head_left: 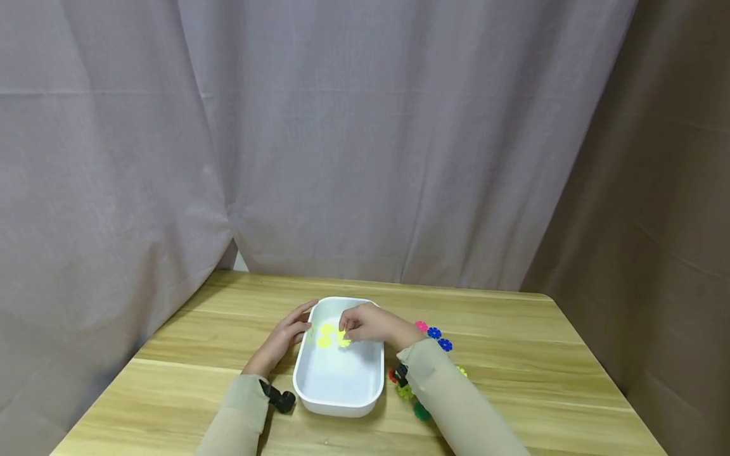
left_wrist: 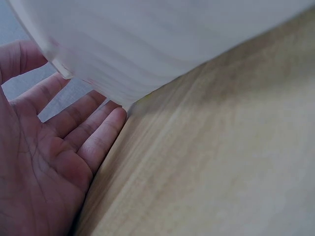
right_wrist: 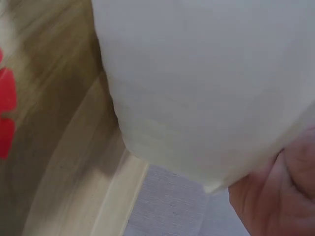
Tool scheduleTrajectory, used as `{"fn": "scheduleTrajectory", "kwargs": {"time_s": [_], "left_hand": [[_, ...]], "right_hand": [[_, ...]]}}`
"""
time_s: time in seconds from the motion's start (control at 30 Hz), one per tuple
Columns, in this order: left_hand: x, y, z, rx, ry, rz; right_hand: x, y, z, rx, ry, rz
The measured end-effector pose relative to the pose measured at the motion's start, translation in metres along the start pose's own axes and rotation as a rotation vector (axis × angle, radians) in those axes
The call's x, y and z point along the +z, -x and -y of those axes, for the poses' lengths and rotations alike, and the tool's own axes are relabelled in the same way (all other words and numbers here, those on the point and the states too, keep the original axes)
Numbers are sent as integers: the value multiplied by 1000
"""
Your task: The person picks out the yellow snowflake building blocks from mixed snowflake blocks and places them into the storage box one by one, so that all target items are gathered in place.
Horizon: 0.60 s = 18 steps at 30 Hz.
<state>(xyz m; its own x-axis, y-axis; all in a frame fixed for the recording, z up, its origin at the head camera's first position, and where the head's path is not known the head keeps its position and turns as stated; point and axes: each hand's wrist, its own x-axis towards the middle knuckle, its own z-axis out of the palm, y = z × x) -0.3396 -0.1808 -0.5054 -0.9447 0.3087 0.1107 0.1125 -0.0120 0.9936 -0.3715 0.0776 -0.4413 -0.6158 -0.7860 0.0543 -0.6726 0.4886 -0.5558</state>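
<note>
A deep white plastic tray lies lengthwise in front of me. My left hand holds its left side, the thumb over the rim and the fingers stretched along the outer wall, as the left wrist view also shows. Over the inside of the tray, my right hand pinches a yellow snowflake disc between thumb and fingertips. Beside that disc, more yellow snowflake discs lie on the tray floor. In the right wrist view, the tray wall hides the fingertips of the right hand.
Right of the tray, snowflake discs lie on the wooden table: pink, blue, green, yellow-green and red. My right forearm passes over this group. A grey curtain hangs behind the table.
</note>
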Motion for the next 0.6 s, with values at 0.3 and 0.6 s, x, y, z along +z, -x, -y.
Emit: {"fn": "scheduleTrajectory", "kwargs": {"time_s": [0.3, 0.6], "left_hand": [[-1, 0, -2, -12, 0, -3], [1, 2, -2, -6, 3, -1]], "right_hand": [[3, -3, 5, 8, 155, -28], [9, -2, 6, 5, 223, -54]]}}
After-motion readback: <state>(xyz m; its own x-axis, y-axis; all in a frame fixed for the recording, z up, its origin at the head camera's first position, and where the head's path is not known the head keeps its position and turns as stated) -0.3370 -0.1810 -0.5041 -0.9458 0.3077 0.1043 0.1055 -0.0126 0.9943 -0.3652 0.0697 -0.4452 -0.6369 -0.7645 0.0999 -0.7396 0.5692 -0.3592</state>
